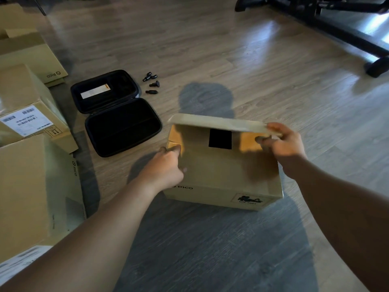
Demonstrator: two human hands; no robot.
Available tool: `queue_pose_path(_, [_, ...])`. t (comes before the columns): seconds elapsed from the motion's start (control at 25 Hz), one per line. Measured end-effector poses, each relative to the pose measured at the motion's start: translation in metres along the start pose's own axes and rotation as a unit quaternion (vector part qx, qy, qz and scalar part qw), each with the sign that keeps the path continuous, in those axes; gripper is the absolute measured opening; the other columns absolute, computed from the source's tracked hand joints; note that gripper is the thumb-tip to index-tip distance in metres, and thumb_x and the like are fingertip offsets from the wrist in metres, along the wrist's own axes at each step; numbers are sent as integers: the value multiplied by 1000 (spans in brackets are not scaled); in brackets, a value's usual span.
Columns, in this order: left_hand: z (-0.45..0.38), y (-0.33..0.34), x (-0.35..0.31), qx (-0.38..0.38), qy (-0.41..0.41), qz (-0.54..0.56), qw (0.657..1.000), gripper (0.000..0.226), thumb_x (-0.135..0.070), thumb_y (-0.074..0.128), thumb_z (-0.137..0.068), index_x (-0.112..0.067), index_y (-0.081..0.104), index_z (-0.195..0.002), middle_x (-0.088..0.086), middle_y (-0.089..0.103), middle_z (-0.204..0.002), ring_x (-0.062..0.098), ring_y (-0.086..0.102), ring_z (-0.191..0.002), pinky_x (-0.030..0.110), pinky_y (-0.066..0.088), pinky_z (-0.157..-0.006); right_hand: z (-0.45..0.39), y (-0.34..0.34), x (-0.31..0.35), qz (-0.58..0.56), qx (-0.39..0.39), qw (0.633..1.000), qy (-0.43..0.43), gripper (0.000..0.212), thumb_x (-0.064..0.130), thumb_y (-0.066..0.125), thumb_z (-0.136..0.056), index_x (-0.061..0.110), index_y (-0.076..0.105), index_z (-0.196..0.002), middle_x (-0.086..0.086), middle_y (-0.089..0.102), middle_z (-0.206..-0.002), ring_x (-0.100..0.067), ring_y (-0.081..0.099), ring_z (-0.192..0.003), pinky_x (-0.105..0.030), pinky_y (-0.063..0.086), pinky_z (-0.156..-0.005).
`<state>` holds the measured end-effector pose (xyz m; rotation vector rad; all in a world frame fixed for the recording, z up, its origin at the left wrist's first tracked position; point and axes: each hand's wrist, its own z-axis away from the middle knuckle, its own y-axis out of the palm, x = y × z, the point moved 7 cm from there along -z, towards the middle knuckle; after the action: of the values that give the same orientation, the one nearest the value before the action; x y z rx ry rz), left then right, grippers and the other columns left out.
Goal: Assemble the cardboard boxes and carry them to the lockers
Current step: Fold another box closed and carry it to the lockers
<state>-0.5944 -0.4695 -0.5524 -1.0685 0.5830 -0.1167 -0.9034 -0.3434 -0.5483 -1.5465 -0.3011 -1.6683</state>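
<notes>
Both hands work the cardboard box (221,175): right hand (283,144) pinches its raised flap (221,123), left hand (166,167) seemingly grips the corner.

Brown cardboard, shiny wood floor, black cloth case

The box (223,171) in the middle is plain matt cardboard, like the boxes on the left (27,106), which have white paper labels. The floor (210,49) looks like smooth wood planks with a soft shine. The open black case (117,114) looks like dull cloth.
</notes>
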Motion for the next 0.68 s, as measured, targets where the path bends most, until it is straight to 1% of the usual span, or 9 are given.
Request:
queue_pose_path(0.04, [0, -2, -2, -11, 5, -1, 1000, 64, -40, 62, -94, -28, 34, -149, 7, 42, -143, 32, 42, -134, 43, 42, -99, 6, 1, -4, 75, 17, 997, -3, 57, 16, 81, -81, 32, 64, -133, -1, 66, -126, -17, 67, -100, -34, 57, -86])
queue_pose_path(0.12, [-1, -6, -3, -33, 9, 8, 999, 53, -40, 67, -90, -26, 44, -136, 5, 51, -127, 29, 50, -120, 40, 44, -90, 17, 7, -10, 222, 54, 973, -21, 60, 29, 74, -87, 37, 56, -143, 3, 55, -143, -21, 59, -119, -39, 51, -103])
queue_pose_path(0.2, [-2, -8, -1, -51, 0, 27, 998, 56, -42, 70, -87, -26, 39, -131, 5, 53, -125, 27, 54, -108, 39, 46, -82, 24, 10, -9, 301, 49, 952, -37, 57, 37, 65, -92, 38, 50, -148, 2, 43, -155, -27, 50, -132, -40, 43, -111])
queue_pose_path(0.28, [-2, -7, -1, -54, -9, 32, 998, 68, -48, 67, -88, -32, 27, -141, 10, 47, -134, 33, 54, -113, 38, 45, -82, 30, 14, -8, 342, 32, 938, -54, 52, 42, 57, -97, 37, 50, -148, -3, 45, -152, -31, 51, -131, -40, 41, -110])
queue_pose_path(0.36, [-4, -3, 1, -35, -21, 29, 999, 79, -54, 61, -91, -43, 12, -152, 14, 36, -146, 37, 49, -126, 39, 43, -88, 34, 17, -10, 353, 13, 934, -56, 49, 45, 52, -98, 38, 50, -147, -7, 53, -141, -31, 56, -122, -41, 46, -105])
queue_pose_path(0.4, [-6, -1, 3, -24, -26, 37, 999, 81, -57, 58, -91, -46, 8, -154, 13, 32, -151, 36, 45, -132, 39, 42, -93, 35, 17, -11, 352, 4, 935, -47, 49, 46, 51, -98, 40, 50, -147, -8, 56, -137, -31, 57, -119, -41, 48, -102])
queue_pose_path(0.48, [-9, 1, 7, -10, -24, 83, 996, 83, -57, 59, -91, -46, 9, -156, 8, 31, -156, 31, 40, -138, 39, 39, -102, 39, 18, -12, 350, -5, 936, -28, 51, 49, 50, -97, 43, 47, -147, -11, 58, -135, -30, 58, -117, -40, 50, -100])
queue_pose_path(0.56, [-11, 2, 8, -10, -16, 138, 990, 87, -50, 67, -89, -42, 13, -157, 1, 35, -157, 26, 40, -139, 41, 40, -109, 41, 20, -11, 332, -3, 943, -19, 56, 50, 52, -94, 42, 46, -149, -11, 57, -138, -30, 58, -119, -40, 50, -101])
queue_pose_path(0.68, [-11, -4, 12, -33, -35, 173, 984, 91, -42, 76, -83, -37, 23, -157, -5, 40, -156, 22, 43, -138, 43, 42, -110, 43, 26, -3, 324, 2, 946, -24, 62, 52, 59, -89, 38, 48, -148, -8, 59, -139, -30, 57, -123, -38, 49, -99])
